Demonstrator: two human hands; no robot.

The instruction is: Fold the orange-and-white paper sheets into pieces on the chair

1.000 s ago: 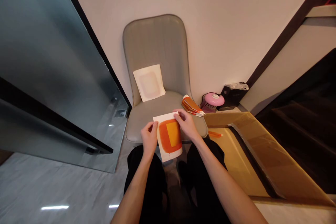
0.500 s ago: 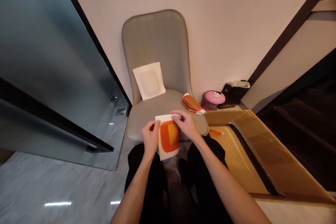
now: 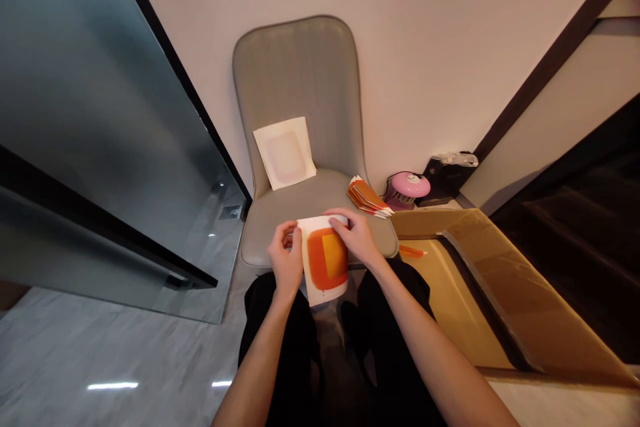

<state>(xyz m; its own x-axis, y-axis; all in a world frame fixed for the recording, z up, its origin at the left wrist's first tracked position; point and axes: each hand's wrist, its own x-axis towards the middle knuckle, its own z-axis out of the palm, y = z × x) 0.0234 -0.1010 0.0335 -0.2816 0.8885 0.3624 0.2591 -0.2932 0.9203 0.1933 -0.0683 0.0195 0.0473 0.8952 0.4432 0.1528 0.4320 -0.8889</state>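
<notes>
Above my lap and in front of the chair's seat is a white paper sheet (image 3: 327,260) with an orange and yellow print, curved slightly along its right side. My left hand (image 3: 287,259) is at its left edge, thumb upright along the paper and fingers curled. My right hand (image 3: 356,235) pinches the upper right corner, thumb in front and fingers behind. White sheets (image 3: 286,153) with a pale printed rectangle lean against the chair's backrest. Several folded orange-and-white papers (image 3: 369,197) lie stacked at the seat's right edge.
The grey chair (image 3: 300,67) stands against the wall. An open cardboard box (image 3: 520,293), with an orange strip (image 3: 412,252) inside, is at my right. Beyond it are a pink round-topped object (image 3: 410,185) and a black box (image 3: 443,180). A glass door (image 3: 115,113) borders the left.
The printed sheet has shifted slightly right, and more of its print shows. My left fingers have opened out a little at its edge; my right hand keeps its pinch.
</notes>
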